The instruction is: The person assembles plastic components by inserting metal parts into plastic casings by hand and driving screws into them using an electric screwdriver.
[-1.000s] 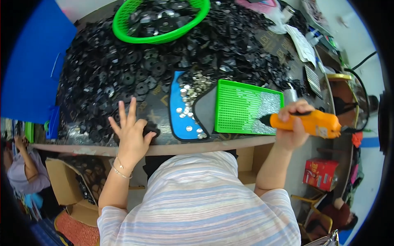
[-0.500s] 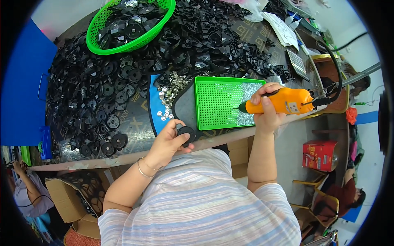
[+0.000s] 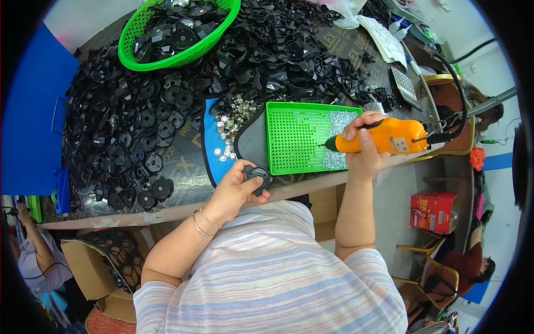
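My left hand grips a round black plastic part near the table's front edge, its recessed face turned up. Closed around an orange electric screwdriver is my right hand. The tool lies nearly level and its dark bit points left, over a green perforated tray. Small silver screws are heaped at the tray's right end, and others stand in rows in its holes. Between the left hand and the tray's far side, silver metal caps lie on a blue mat with a dark border.
Heaps of black plastic parts cover much of the table. A green basket of similar parts stands at the far left. The screwdriver's cable runs to a metal arm at right. An open cardboard box sits below left. Other people sit at both sides.
My left hand has shifted slightly right, and the black part in it now shows its recessed face upward. The right hand with the screwdriver has barely moved.
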A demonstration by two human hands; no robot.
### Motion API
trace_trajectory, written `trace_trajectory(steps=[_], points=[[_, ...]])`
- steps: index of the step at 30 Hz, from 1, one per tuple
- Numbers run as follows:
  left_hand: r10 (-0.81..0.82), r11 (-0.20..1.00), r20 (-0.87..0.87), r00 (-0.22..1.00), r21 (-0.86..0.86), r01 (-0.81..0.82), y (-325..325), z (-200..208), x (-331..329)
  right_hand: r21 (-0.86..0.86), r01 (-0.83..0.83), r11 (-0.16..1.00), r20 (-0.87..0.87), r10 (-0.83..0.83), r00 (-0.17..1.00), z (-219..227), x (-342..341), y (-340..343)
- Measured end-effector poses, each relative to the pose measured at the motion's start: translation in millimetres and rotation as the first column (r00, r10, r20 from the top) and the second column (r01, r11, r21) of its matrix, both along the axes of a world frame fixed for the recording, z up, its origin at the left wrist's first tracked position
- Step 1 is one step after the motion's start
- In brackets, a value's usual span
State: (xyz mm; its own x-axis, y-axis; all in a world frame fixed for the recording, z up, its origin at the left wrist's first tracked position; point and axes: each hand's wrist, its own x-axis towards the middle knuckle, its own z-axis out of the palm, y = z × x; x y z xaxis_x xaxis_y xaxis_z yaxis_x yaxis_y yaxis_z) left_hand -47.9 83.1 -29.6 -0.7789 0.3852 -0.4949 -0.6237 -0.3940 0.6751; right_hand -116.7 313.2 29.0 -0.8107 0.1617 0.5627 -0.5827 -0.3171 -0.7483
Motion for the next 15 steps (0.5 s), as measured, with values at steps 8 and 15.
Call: trace_trajectory(steps=[8, 15], points=[[0.016, 0.999, -0.002, 1.000, 0.039, -0.016, -1.1, -2.7, -0.4, 0.012, 0.001, 1.000, 0.000, -0.001, 1.000, -0.5, 1.5, -0.4], [0.024, 0.999, -0.003, 1.000, 0.043, -0.024, -0.6, -1.3, -0.2, 0.035, -0.027, 0.999, -0.027, 0.028, 0.999, -1.9, -0.2, 1.5]])
